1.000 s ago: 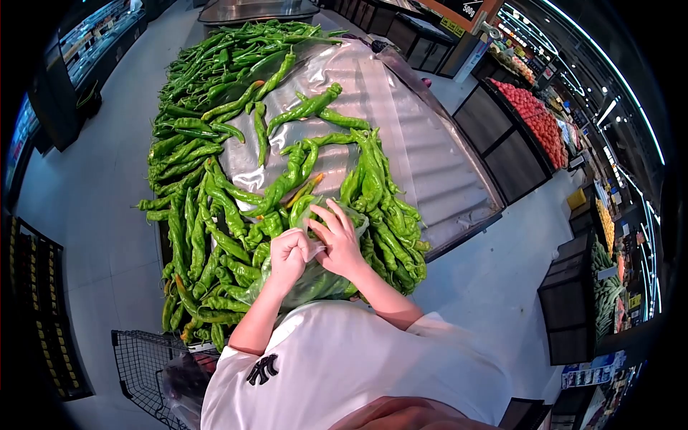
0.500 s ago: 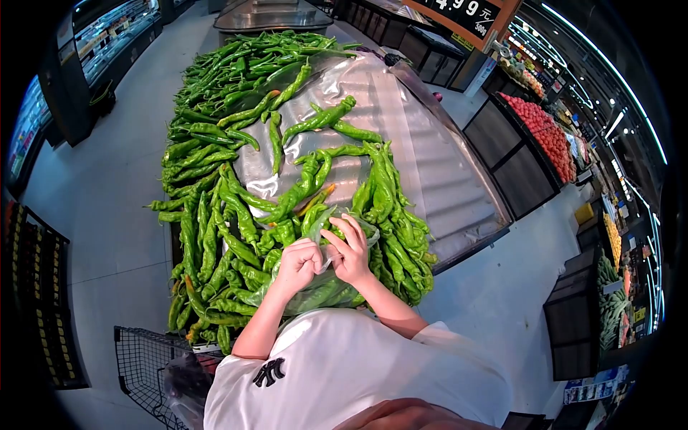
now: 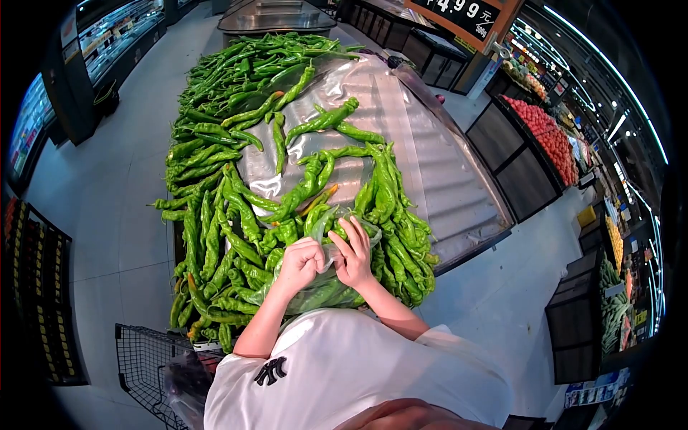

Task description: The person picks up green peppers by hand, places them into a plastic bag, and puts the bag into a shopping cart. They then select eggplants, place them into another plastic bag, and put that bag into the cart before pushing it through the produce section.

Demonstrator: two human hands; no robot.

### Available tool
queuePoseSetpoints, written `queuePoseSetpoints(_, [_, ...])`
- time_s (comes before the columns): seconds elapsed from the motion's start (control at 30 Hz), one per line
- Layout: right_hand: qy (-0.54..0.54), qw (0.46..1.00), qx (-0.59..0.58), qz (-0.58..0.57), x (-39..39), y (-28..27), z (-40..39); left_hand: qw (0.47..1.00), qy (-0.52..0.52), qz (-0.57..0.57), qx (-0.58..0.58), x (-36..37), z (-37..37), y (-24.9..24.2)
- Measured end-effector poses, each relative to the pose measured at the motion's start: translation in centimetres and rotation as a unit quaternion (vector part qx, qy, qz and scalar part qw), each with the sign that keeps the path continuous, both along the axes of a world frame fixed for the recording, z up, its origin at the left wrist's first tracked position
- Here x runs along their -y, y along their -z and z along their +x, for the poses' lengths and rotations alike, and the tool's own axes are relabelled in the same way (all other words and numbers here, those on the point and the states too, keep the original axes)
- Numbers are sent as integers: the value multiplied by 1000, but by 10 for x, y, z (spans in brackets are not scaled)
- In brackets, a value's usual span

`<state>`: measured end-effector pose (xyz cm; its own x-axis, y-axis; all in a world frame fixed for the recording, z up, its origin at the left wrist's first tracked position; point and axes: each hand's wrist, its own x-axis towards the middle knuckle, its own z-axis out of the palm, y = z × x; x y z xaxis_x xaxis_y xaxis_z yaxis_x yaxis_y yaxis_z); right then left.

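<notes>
A clear plastic bag (image 3: 315, 296) lies close in front of my body, over a heap of long green peppers (image 3: 247, 276). My left hand (image 3: 301, 264) is closed in a fist, pinching the bag's film near its mouth. Beside it, my right hand (image 3: 352, 256) has its fingers stretched out and apart, resting against the film at the bag's edge. Green shows through the bag, and the hands cover part of its opening. More twisted peppers (image 3: 401, 244) lie right of my right hand.
The peppers sit on a display stand with a corrugated liner (image 3: 444, 165). Thinner dark green peppers (image 3: 244, 72) are piled at its far end. A black wire cart (image 3: 140, 358) stands at lower left. A price sign (image 3: 462, 18) hangs at upper right, near red produce (image 3: 541, 136).
The view has shifted very slightly. Both hands stay at the bag's mouth, with the right fingers only a little moved.
</notes>
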<state>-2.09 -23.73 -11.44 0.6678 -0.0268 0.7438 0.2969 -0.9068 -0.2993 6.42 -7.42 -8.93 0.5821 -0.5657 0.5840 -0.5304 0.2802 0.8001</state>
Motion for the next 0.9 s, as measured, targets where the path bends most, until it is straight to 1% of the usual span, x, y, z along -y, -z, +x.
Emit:
queuePoseSetpoints(0.17, [1,1000,2,-4,-1,1,1,1000,0,-11,-4,-1,1,4])
queuePoseSetpoints(0.47, [8,1000,4,-12,-4,2,2,1000,5,5,6,-5,2,4])
queuePoseSetpoints(0.6, [3,1000,9,-14,-3,6,3,1000,9,-16,9,-5,2,2])
queuePoseSetpoints(0.9, [0,1000,22,-17,-6,4,5,1000,4,-23,19,-3,5,7])
